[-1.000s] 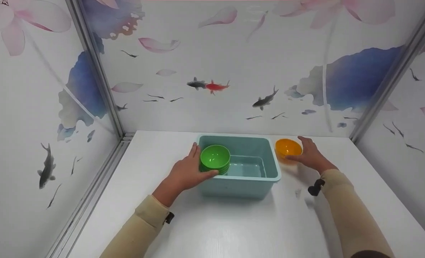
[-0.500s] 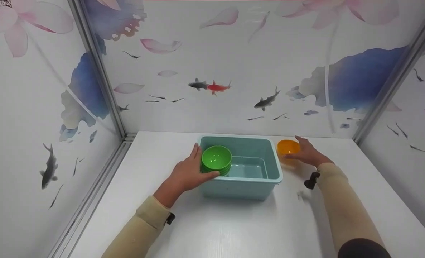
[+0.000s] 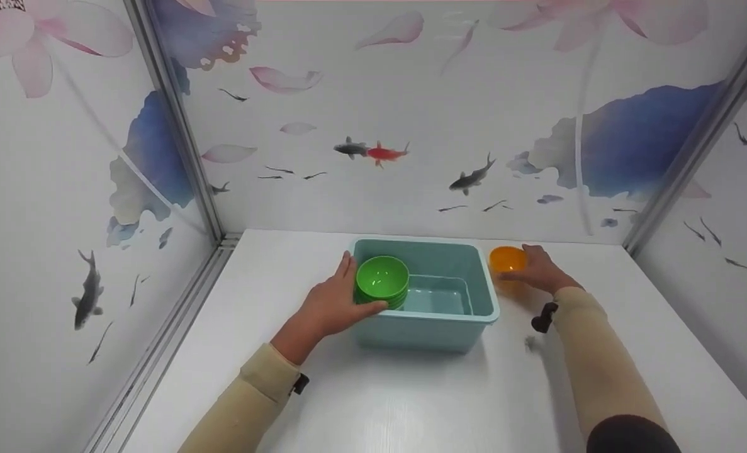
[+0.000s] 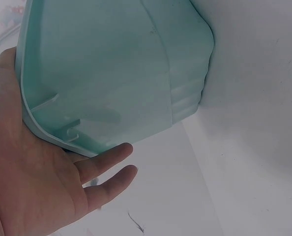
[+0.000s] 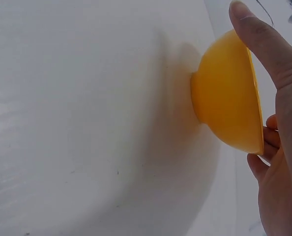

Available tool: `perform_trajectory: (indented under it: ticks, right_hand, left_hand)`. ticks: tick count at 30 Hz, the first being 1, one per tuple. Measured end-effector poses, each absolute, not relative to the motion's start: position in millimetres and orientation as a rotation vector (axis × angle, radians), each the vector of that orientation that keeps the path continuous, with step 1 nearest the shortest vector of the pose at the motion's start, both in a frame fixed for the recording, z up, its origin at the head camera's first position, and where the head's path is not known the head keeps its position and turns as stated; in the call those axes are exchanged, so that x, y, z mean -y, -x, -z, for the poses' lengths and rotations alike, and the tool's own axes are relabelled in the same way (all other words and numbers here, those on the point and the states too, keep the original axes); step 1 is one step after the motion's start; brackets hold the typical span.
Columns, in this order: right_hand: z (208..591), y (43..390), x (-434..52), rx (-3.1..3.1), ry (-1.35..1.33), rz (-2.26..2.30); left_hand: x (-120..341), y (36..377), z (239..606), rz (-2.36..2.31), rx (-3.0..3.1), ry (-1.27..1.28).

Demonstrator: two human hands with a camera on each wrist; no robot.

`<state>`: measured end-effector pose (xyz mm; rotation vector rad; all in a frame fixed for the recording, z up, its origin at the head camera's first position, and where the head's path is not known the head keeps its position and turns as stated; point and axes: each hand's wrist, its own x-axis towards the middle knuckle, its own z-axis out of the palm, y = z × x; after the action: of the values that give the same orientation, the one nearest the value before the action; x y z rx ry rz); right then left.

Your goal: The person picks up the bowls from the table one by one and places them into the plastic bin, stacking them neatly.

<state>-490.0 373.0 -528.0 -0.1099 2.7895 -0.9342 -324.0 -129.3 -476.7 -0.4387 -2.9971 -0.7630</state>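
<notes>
Left hand (image 3: 329, 305) sits at the tub's (image 3: 423, 327) nine o'clock side, palm against the outer wall, fingers reaching along the rim and thumb curled over the near corner, so it grips the tub edge. In the left wrist view the palm (image 4: 23, 187) lies flat on the teal wall (image 4: 111, 73) with two fingers stretched out below it.

Green bowls (image 3: 381, 281), stacked, stand inside the tub at its nine o'clock end, just beside that hand's thumb; whether the thumb touches them cannot be told.

Right hand (image 3: 540, 270) holds the orange bowl (image 3: 507, 259), which rests on the white table (image 3: 411, 402) at the tub's two o'clock, just outside the rim. The right wrist view shows the bowl (image 5: 224, 98) upright on its foot, with one finger (image 5: 264, 44) lying across the rim and other fingers curled against the far side, so the hand is clamped on it.

Walls printed with fish and petals enclose the table.
</notes>
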Motion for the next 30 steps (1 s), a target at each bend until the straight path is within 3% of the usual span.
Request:
perform_trajectory:
  ticks: [30]
  right_hand:
    - [557, 489, -371, -2.849, -0.004, 1.155]
  left_hand:
    - [130, 325, 476, 0.773, 3.01, 0.433]
